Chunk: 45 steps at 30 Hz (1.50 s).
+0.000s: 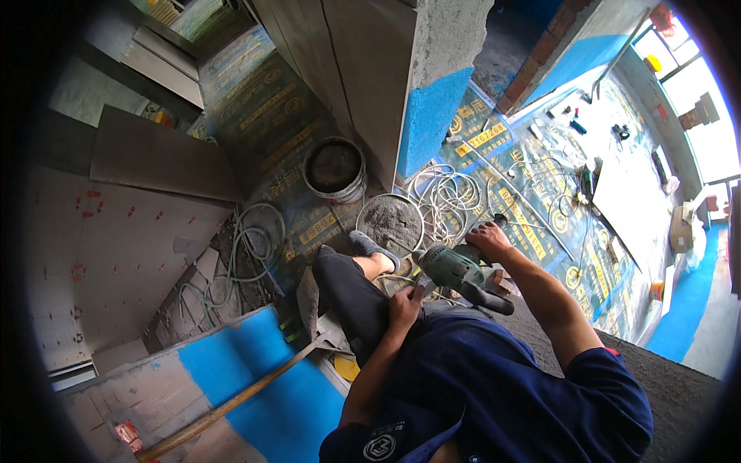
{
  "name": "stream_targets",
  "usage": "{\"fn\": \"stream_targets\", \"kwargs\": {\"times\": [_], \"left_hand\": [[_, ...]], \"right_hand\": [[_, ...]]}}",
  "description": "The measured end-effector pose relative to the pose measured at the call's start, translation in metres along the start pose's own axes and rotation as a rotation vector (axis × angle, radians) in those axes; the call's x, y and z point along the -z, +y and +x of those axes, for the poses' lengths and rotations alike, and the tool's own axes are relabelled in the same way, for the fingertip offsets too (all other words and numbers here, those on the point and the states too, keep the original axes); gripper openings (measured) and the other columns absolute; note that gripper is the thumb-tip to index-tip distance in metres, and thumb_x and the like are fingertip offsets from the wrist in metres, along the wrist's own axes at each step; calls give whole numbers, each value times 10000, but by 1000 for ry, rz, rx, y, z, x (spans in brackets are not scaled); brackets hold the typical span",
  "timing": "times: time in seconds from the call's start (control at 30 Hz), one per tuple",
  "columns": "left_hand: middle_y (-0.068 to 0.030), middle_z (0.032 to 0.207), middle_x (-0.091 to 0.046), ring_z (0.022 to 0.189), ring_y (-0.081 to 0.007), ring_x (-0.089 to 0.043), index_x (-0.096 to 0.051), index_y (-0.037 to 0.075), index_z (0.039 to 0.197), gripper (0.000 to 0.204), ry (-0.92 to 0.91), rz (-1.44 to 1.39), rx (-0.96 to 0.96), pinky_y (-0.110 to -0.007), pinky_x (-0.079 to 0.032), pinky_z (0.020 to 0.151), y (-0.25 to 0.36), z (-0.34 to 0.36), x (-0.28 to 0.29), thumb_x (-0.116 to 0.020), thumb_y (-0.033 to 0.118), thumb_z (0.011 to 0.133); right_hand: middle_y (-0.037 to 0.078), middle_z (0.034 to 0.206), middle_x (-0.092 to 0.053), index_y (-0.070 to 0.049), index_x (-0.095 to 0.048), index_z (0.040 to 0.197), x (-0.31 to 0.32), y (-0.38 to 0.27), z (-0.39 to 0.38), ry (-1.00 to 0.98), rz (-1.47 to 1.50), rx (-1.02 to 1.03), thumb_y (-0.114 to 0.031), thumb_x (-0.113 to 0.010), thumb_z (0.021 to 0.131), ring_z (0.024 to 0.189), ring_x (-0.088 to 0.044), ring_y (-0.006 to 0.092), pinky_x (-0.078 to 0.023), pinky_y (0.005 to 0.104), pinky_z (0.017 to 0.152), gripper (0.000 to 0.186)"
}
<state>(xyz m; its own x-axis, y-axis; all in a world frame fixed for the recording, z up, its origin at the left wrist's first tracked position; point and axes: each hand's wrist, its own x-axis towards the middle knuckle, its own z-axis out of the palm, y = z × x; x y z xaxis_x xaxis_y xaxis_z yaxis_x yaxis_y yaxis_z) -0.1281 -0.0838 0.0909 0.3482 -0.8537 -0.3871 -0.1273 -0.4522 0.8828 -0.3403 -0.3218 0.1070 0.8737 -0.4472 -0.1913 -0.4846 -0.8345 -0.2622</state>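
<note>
Clasped by the right hand [488, 241], a green power tool [450, 268] is held near a round bucket [422, 225] of grey mix [390, 220]. Beside the tool, the left hand [404, 310] is curled — whether anything is grasped there cannot be told

Whether the left hand [404, 309] touches the green power tool [454, 269] is unclear; the lower edge crops the navy shirt [509, 386].

Yellow characters and digits [485, 140] run across the dark floor sheeting [297, 127]; a white round emblem [380, 447] with small lettering marks the navy shirt [509, 386].
</note>
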Motion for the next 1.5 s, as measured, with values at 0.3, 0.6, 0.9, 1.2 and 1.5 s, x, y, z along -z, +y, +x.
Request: {"fn": "stream_targets", "kwargs": {"times": [0.3, 0.6, 0.9, 1.2, 1.5], "left_hand": [[-101, 609, -646, 574, -199, -656, -619, -10, 738, 350, -12, -45, -10, -339, -478, 551, -7, 1, -3, -587, 285, 923], [-97, 601, -646, 558, -196, -647, -617, -7, 719, 356, 12, -47, -3, -337, -472, 545, -12, 2, -4, -590, 291, 912], [-97, 569, -629, 526, -187, -635, -619, -4, 710, 415, 35, -230, 61, -324, -462, 523, -38, 10, -14, -604, 351, 924], [-83, 563, -592, 506, -182, -623, -602, -17, 701, 431, 27, -274, 115, -318, -478, 500, -44, 19, -17, -584, 352, 924], [-98, 544, -606, 473, -180, -606, -618, -10, 680, 434, 84, -304, 149, -329, -464, 489, -37, 19, -14, -580, 352, 916]], "right_hand": [[39, 858, -621, -172, -593, 887, -1, 2, 5, 22, -23, 13, -187, -601, 757, 905, -613, 246, -419, 381, 822, 130], [36, 862, -624, -170, -582, 898, -1, 0, 7, 24, -55, 19, -173, -608, 745, 904, -621, 239, -419, 380, 825, 155], [41, 845, -632, -163, -607, 917, 5, 4, 22, -4, -54, 21, -171, -631, 738, 899, -618, 247, -423, 382, 848, 181], [37, 807, -622, -165, -601, 872, 18, 4, 34, 34, -112, 56, -173, -622, 743, 868, -620, 241, -425, 379, 800, 131], [22, 786, -616, -165, -594, 843, 27, 1, 51, 9, -194, 90, -202, -612, 761, 838, -623, 227, -423, 372, 789, 92]]}}
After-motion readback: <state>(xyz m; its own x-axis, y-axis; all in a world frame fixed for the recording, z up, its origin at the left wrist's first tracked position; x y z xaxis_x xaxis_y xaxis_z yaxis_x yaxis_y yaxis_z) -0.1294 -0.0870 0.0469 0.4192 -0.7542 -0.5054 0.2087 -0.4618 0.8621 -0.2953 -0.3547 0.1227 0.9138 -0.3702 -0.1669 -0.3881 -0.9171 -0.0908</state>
